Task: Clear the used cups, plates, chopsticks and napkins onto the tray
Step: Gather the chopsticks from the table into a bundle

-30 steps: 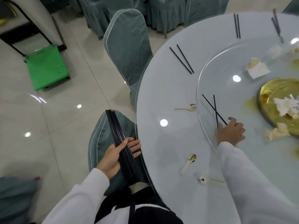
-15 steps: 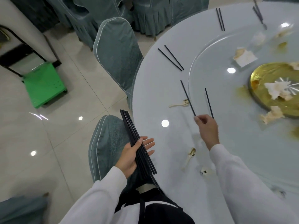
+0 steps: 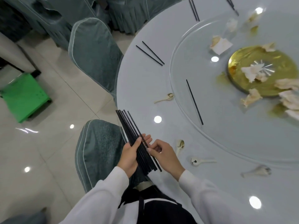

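Note:
My left hand [image 3: 130,156] holds a bundle of several black chopsticks [image 3: 129,126] across its palm at the table's near-left edge, thumb over them. My right hand [image 3: 163,156] pinches one black chopstick against that bundle. One loose chopstick [image 3: 194,101] lies across the rim of the glass turntable [image 3: 210,151]. A chopstick pair [image 3: 150,53] lies farther back on the round table [image 3: 142,88], another pair [image 3: 194,9] at the far edge. Crumpled napkins [image 3: 220,44] lie on the turntable around a gold plate [image 3: 281,65].
Three small spoons [image 3: 165,97] [image 3: 180,146] [image 3: 200,161] lie on the table near me, and a crumpled scrap [image 3: 257,171] at the right. Covered chairs [image 3: 95,52] [image 3: 100,147] stand against the table's left side. A green cart platform [image 3: 24,96] sits on the tiled floor.
My right hand lifted a chopstick off the turntable edge and brought it back to the bundle in my left hand. One chopstick stayed behind on the turntable rim.

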A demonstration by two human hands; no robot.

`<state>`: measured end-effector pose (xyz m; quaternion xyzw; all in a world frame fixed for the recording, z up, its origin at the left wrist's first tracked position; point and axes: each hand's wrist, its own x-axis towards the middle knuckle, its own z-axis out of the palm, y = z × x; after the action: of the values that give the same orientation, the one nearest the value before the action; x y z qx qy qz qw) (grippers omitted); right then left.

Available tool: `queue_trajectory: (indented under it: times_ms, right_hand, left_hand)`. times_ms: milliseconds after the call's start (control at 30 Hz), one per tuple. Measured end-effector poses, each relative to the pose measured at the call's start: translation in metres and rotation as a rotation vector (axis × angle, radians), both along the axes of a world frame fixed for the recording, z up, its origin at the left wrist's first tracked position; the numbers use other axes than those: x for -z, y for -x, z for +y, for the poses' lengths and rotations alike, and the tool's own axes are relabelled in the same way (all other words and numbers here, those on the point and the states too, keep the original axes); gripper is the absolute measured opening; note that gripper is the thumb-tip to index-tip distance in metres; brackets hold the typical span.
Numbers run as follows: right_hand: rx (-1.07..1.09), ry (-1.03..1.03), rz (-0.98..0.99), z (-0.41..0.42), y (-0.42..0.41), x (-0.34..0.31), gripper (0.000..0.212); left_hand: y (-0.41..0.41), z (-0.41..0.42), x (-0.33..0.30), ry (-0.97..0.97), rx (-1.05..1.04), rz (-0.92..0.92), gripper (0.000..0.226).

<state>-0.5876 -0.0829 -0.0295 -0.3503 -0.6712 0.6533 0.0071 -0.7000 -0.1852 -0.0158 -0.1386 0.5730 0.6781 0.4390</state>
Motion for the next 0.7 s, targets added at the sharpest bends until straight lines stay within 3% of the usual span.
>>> queue_trajectory:
  times_ms: [267,433,567,700]
  right_hand:
    - [-0.098,-0.077,0.028,0.014,0.007,0.007,0.018]
    - [0.232,-0.332,-0.048,0.094,0.015,0.03,0.005]
    - [0.383,-0.663,-0.302,0.175,0.011,0.054,0.028]
    - [0.407,-0.666,-0.595,0.211,0.0,0.071,0.042]
  left_hand:
    - [-0.001,-0.009,0.005,0.026,-0.019,0.019,0.027]
    - [0.002,-0.021,0.006,-0.009,-0.113,-0.049,0.025]
    - [0.004,-0.032,0.003,-0.027,-0.151,-0.071,0.026]
    - [0.004,-0.036,0.001,-0.025,-0.166,-0.074,0.027]
